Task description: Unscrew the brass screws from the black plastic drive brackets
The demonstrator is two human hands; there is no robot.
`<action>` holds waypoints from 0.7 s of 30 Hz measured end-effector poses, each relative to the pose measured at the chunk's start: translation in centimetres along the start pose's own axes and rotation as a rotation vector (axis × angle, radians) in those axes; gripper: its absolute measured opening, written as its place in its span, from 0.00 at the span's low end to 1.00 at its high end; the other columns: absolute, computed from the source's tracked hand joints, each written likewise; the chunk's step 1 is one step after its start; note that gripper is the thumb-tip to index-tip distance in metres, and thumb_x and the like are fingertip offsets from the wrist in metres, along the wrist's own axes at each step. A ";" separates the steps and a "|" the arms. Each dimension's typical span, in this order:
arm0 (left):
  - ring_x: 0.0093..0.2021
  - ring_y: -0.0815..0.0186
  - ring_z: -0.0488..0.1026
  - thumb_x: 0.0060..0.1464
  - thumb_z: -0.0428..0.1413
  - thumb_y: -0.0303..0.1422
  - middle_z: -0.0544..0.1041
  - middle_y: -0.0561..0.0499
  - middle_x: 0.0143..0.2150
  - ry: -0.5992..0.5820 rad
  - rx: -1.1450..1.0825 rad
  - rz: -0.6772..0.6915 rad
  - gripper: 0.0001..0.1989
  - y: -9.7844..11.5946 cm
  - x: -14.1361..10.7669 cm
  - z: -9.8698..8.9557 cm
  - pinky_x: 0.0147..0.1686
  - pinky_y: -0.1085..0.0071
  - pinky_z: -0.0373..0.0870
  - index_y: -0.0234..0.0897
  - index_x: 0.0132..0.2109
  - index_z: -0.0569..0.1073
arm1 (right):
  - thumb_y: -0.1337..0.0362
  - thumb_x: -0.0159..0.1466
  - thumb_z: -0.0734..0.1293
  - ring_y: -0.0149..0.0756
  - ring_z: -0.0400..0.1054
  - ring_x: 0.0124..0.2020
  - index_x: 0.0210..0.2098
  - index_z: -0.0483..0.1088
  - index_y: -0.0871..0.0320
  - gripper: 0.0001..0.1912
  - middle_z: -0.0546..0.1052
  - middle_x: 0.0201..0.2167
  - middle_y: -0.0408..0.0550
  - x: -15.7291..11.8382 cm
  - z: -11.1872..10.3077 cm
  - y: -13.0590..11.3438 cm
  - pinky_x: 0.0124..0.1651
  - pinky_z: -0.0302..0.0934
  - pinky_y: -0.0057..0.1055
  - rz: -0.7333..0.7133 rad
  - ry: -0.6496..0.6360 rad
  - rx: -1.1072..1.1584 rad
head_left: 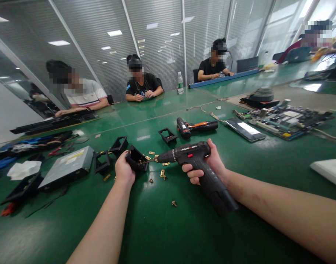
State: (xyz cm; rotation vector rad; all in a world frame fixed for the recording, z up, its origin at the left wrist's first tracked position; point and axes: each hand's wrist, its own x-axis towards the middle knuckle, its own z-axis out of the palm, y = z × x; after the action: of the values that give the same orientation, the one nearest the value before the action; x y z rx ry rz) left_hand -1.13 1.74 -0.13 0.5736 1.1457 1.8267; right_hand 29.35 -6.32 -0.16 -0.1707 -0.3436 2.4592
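My right hand (197, 170) is wrapped round the grip of a black cordless drill (194, 152), whose chuck points left. Its long bit reaches into a black plastic frame (133, 156), tilted on its side in my left hand (125, 169). Whether the bit touches a screw inside cannot be made out. Around the drill's tip lie several small brass plates (162, 173). Closer to me are a few loose screws (174, 203) on the green table. More black frames (119, 145) stand left of my left hand, and another frame (168, 136) lies beyond the drill.
A second drill (197, 126) lies behind mine, beside a dark flat device (245, 129) and circuit boards (289, 117). At left are a silver disc drive (67, 167), white tissue (24, 170) and cables. A water bottle (180, 83) stands farther back. Several people sit along the table's far side.
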 end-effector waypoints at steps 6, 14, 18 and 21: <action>0.33 0.63 0.74 0.50 0.59 0.31 0.75 0.55 0.28 -0.002 0.016 0.019 0.02 -0.3 0.4 -0.2 0.39 0.68 0.74 0.39 0.31 0.77 | 0.15 0.54 0.41 0.29 0.58 0.22 0.49 0.67 0.63 0.60 0.72 0.34 0.51 0.0 0.0 0.0 0.31 0.66 0.32 -0.001 -0.014 -0.001; 0.32 0.64 0.73 0.51 0.59 0.32 0.74 0.55 0.27 -0.004 0.040 0.018 0.03 -0.3 0.4 -0.3 0.35 0.69 0.73 0.39 0.30 0.76 | 0.16 0.55 0.40 0.28 0.58 0.22 0.51 0.67 0.63 0.60 0.72 0.34 0.51 0.0 0.1 0.3 0.32 0.66 0.33 -0.046 -0.028 -0.082; 0.31 0.65 0.74 0.50 0.60 0.31 0.74 0.55 0.27 -0.010 0.027 0.022 0.03 -0.2 0.3 -0.2 0.34 0.70 0.72 0.39 0.30 0.77 | 0.15 0.54 0.40 0.28 0.58 0.22 0.49 0.67 0.63 0.60 0.72 0.34 0.51 0.0 0.1 0.1 0.31 0.65 0.32 -0.016 -0.029 -0.045; 0.32 0.64 0.74 0.50 0.60 0.31 0.75 0.55 0.27 -0.003 0.029 0.005 0.03 -0.2 0.2 -0.2 0.33 0.70 0.72 0.39 0.29 0.77 | 0.15 0.53 0.41 0.28 0.58 0.22 0.49 0.66 0.62 0.60 0.72 0.34 0.51 0.0 0.1 -0.1 0.31 0.66 0.32 0.008 -0.019 0.004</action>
State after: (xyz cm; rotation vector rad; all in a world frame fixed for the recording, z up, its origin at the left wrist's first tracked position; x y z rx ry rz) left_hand -1.30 1.83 -0.41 0.5966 1.1714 1.8151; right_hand 29.35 -6.28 -0.09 -0.1472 -0.3471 2.4702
